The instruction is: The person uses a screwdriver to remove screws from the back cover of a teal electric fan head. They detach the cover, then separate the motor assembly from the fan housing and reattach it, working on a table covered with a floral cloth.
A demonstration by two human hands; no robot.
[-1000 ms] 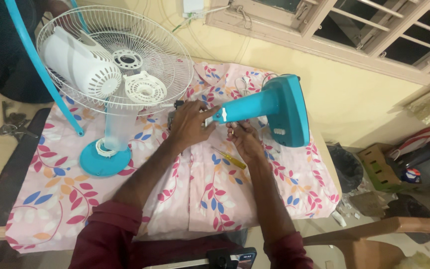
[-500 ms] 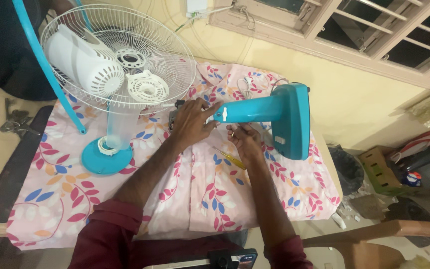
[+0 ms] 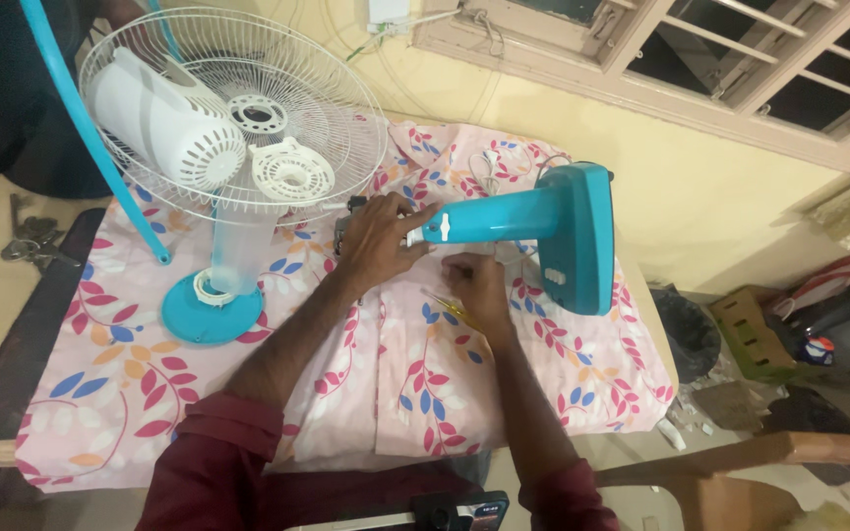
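Note:
A turquoise fan stand (image 3: 553, 241), lying on its side, rests on the pink floral cloth (image 3: 130, 383). My left hand (image 3: 378, 239) grips the end of its neck, fingers wrapped over the top. My right hand (image 3: 474, 285) lies just below the neck on the cloth, fingers curled around a thin yellow-handled tool (image 3: 448, 305); its tip is hidden. A white wire fan guard (image 3: 238, 108) sits at the far left, holding a white motor housing (image 3: 164, 123) and a white round cap (image 3: 292, 172).
A turquoise round base with a clear plastic piece (image 3: 213, 300) stands left of my arms. A turquoise pole (image 3: 100, 138) leans across the guard. Keys (image 3: 27, 236) and a dark strip (image 3: 27, 339) lie at the table's left. Boxes and clutter (image 3: 769, 324) sit on the floor right.
My view has shifted slightly; both hands stay at the neck of the turquoise stand, with only small finger movement.

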